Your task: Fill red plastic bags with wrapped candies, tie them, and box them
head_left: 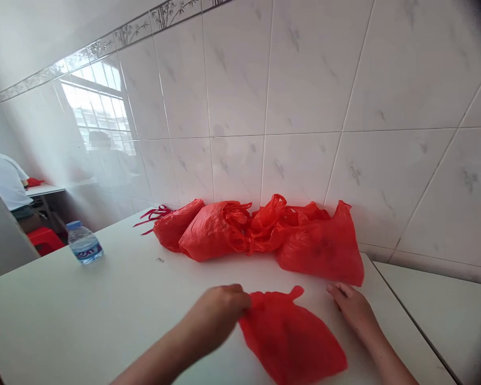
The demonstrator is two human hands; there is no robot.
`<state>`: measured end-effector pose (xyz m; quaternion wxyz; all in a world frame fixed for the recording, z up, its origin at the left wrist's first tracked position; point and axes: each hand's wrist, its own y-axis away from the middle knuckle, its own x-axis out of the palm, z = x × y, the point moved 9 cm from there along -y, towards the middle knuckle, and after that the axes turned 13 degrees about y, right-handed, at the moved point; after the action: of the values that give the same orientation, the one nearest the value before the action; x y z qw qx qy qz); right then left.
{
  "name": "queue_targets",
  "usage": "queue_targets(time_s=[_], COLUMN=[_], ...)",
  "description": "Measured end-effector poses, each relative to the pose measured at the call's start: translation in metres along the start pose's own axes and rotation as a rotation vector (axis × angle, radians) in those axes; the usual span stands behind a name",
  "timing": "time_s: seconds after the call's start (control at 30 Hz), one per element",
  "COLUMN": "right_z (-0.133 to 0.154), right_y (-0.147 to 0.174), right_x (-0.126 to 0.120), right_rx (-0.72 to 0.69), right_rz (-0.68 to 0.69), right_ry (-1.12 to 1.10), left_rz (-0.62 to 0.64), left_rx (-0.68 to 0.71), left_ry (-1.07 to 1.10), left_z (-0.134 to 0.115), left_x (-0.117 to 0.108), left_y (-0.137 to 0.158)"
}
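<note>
My left hand [225,310] is closed on the upper left corner of a red plastic bag [292,342], which hangs slanted above the white table. One loop of the bag sticks up at its top, and what it contains, if anything, cannot be seen. To the right, apart from this bag, my right hand [353,306] has its thumb and fingertips pressed together; anything between them is too small to make out. Its fingertips are close to the lower edge of a larger red plastic bag [320,254] lying by the wall.
More filled red bags [208,232] lie along the tiled wall, with dark red ribbons [156,214] at their left end. A water bottle [84,245] stands on the white table [124,315]. Far left, a person in a white top [4,179] is beside another table and a red stool [46,240].
</note>
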<state>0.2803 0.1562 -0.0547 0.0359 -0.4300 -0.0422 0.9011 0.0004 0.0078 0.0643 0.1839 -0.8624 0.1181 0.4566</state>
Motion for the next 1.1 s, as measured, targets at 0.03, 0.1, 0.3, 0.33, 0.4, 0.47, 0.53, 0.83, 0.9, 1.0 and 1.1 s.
queue_targets(time_s=[0.03,0.1,0.3,0.33,0.4,0.47,0.53,0.83,0.9,1.0,1.1], right_z=[0.0,0.001,0.004,0.004,0.006,0.016,0.037,0.2,0.209,0.21,0.206], right_y=[0.0,0.002,0.003,0.003,0.004,0.008,0.015,0.016,-0.012,-0.055,-0.088], right_x=[0.001,0.003,0.002,0.002,0.002,0.003,0.003,-0.061,-0.078,-0.091,-0.086], right_rx=[0.004,0.014,0.014,0.013,0.007,-0.01,-0.049,-0.444,-0.379,-0.296,-0.253], right_rz=[0.003,0.009,-0.015,-0.017,-0.026,-0.042,-0.059,-0.552,-0.576,-0.513,-0.371], right_ry=[0.007,0.014,0.033,0.039,0.05,0.058,0.062,0.271,0.369,0.434,0.452], left_rz=[-0.048,-0.145,-0.461,-0.504,-0.544,-0.555,-0.597,-0.393,-0.374,-0.277,-0.262], left_rx=[-0.036,-0.106,-0.325,-0.361,-0.403,-0.39,-0.339,0.115,0.124,0.131,0.102], left_ry=[0.014,-0.041,-0.414,-0.47,-0.552,-0.607,-0.649,-0.112,0.01,0.121,0.171], left_z=[0.01,0.03,0.097,0.109,0.133,0.152,0.161,0.096,0.085,0.079,0.087], left_x=[-0.02,-0.061,-0.163,-0.172,-0.18,-0.177,-0.166,-0.01,0.018,0.047,0.051], left_y=[0.007,0.023,0.08,0.09,0.103,0.108,0.103,0.005,0.0,-0.001,0.001])
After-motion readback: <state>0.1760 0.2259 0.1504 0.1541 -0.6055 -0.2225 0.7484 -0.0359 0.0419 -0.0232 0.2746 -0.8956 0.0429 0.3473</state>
